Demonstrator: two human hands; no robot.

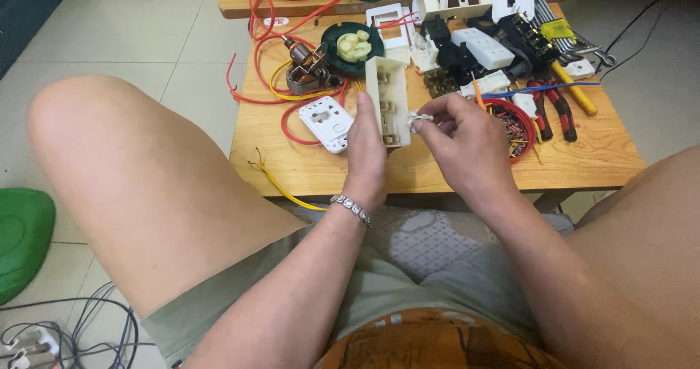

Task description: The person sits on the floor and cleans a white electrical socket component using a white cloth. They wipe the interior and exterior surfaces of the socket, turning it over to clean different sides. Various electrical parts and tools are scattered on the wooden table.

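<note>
Left of the work lies a white switch plate (327, 123) on the low wooden table (437, 168). The left hand (367, 157) grips a cream plastic housing (386, 101) upright above the table edge, fingers wrapped around its side. Keep this grip firm and the housing steady. The right hand (467, 144) pinches a small white part (420, 119), possibly a clip, against the housing's open face; align it squarely before pressing. A red bowl of small parts (514, 127) sits just beside.

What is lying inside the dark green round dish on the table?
Inside the green dish lie a few pale yellowish pieces. What is beneath them is covered.
</note>
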